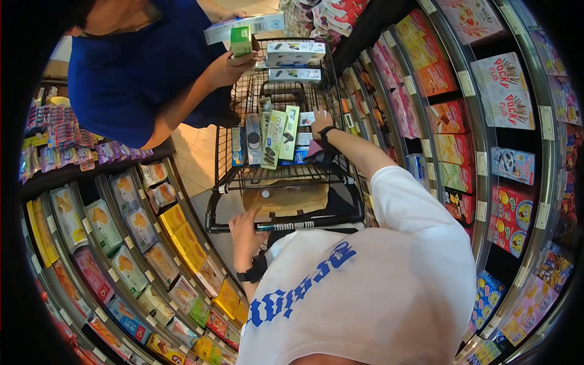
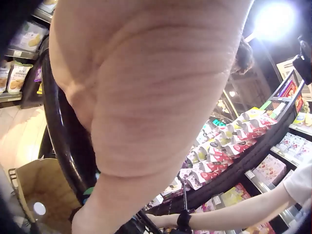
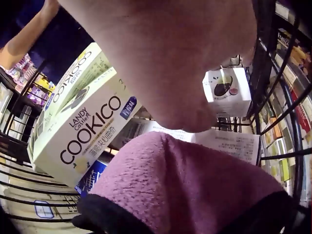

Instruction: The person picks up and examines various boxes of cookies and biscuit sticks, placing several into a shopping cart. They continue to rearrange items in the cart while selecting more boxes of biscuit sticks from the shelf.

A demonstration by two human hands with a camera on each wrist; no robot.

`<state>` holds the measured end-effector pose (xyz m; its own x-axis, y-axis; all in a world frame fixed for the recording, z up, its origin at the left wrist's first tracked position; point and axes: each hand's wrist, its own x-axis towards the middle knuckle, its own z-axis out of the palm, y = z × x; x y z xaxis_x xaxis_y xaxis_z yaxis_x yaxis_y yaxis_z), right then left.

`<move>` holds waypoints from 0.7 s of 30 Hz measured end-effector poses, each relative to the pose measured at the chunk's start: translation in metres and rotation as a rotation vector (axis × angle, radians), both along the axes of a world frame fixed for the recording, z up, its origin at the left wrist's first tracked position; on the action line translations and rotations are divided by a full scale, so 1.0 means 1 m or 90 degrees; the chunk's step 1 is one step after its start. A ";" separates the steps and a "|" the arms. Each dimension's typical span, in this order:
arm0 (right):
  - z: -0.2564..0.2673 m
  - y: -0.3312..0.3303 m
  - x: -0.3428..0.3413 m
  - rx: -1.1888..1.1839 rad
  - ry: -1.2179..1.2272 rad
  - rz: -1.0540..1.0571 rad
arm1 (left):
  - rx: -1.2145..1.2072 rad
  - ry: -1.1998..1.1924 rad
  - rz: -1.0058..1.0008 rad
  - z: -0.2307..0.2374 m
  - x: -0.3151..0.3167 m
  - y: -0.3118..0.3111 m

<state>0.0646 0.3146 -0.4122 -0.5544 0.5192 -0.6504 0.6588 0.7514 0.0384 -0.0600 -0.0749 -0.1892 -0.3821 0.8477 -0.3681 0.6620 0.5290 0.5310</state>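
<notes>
The left hand (image 1: 244,229) lies over the handle (image 1: 307,224) of the cart (image 1: 213,210), fingers on the far side and thumb on the near side, gripping it. The right hand (image 1: 320,123) reaches down into the basket at a small white box (image 3: 226,95); whether its fingers pinch the box or only touch it, I cannot tell. Just left of that hand, pale green Cookico boxes (image 3: 92,124) stand tilted, with other packs around them. Two more white cartons (image 1: 295,53) sit at the cart's far end, and a brown bag (image 1: 286,198) lies near the handle. Beside the cart a person in a blue shirt (image 1: 137,73) holds a green box (image 1: 241,42) and a long box (image 1: 267,24). Pocky boxes (image 1: 502,91) fill part of the right shelves.
</notes>
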 end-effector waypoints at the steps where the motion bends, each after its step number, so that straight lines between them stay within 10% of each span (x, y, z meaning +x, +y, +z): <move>1: -0.001 0.005 -0.004 0.020 0.039 0.002 | -0.022 0.002 -0.005 0.001 0.000 0.002; 10: 0.003 0.005 0.007 0.103 0.037 0.231 | -0.077 0.008 -0.047 -0.014 -0.007 -0.002; 21: 0.021 -0.009 0.027 0.054 0.155 0.131 | -0.230 -0.039 -0.077 -0.014 -0.017 0.013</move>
<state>0.0920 0.3053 -0.3911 -0.7873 0.4268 -0.4451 0.4909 0.8705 -0.0337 -0.0772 -0.0621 -0.2031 -0.2553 0.6961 -0.6711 0.7034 0.6099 0.3651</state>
